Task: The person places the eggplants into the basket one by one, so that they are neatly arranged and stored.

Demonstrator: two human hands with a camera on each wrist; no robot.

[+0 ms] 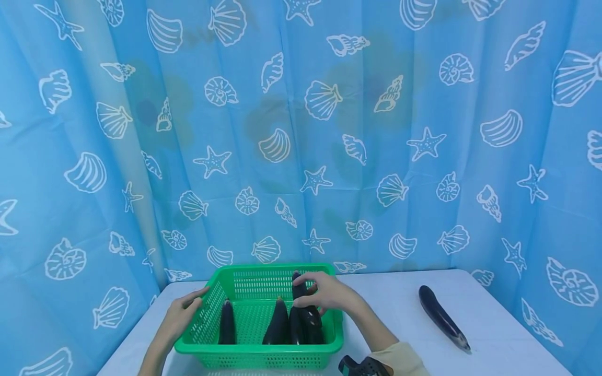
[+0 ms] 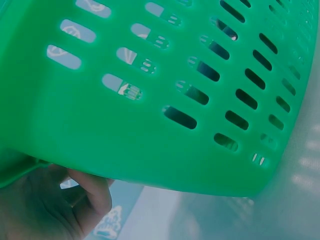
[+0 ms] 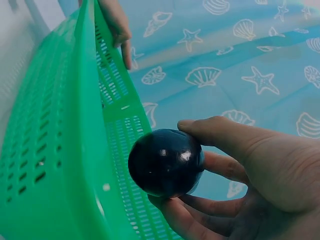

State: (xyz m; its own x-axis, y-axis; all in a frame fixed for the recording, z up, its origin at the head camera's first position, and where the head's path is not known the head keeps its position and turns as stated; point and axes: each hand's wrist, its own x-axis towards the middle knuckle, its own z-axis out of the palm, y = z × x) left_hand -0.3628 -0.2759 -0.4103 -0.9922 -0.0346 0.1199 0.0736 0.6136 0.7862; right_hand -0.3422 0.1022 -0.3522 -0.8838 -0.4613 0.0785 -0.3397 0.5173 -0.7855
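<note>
My right hand (image 1: 326, 290) grips a dark purple eggplant (image 1: 299, 284) at the right side of the green plastic basket (image 1: 258, 349). In the right wrist view, thumb and fingers curl round that eggplant (image 3: 165, 162), its rounded glossy end facing the camera. My left hand (image 1: 181, 313) holds the basket's left rim. The left wrist view has this hand (image 2: 60, 205) at the basket's edge, with bent fingers partly hidden. Inside the basket lie one eggplant (image 1: 227, 324) at the left, another eggplant (image 1: 277, 324) near the middle, and more eggplants (image 1: 296, 326) beneath my right hand.
A single eggplant (image 1: 443, 317) lies on the white table (image 1: 390, 297), to the right of the basket. Behind the table hangs a blue curtain (image 1: 291, 183) with white shell and starfish prints. A dark device (image 1: 362, 366) is worn at my right wrist.
</note>
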